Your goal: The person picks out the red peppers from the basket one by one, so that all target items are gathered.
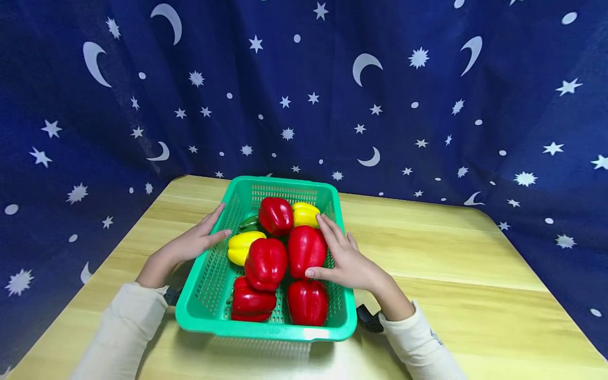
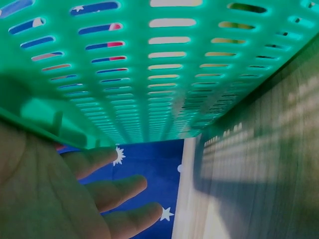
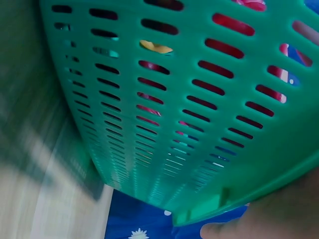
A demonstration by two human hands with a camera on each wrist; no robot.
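Observation:
A green plastic basket [image 1: 266, 331] with slotted walls holds several red bell peppers [image 1: 267, 264], two yellow bell peppers [image 1: 244, 247] and a long green pepper [image 1: 249, 222] that is partly hidden. My left hand [image 1: 195, 241] is at the basket's left rim, thumb over the rim and fingers extended along the outside. Those loosely straight fingers [image 2: 122, 191] also show below the rim in the left wrist view. Over the right rim reaches my right hand [image 1: 351, 264], fingers spread beside a red bell pepper [image 1: 306, 250]; whether it touches the pepper I cannot tell.
The basket stands on a light wooden table [image 1: 451, 285]. A dark blue curtain [image 1: 418, 126] with white moons and stars hangs behind the table and at both sides. Dark straps [image 1: 369, 319] circle both wrists, close to the basket's outer walls.

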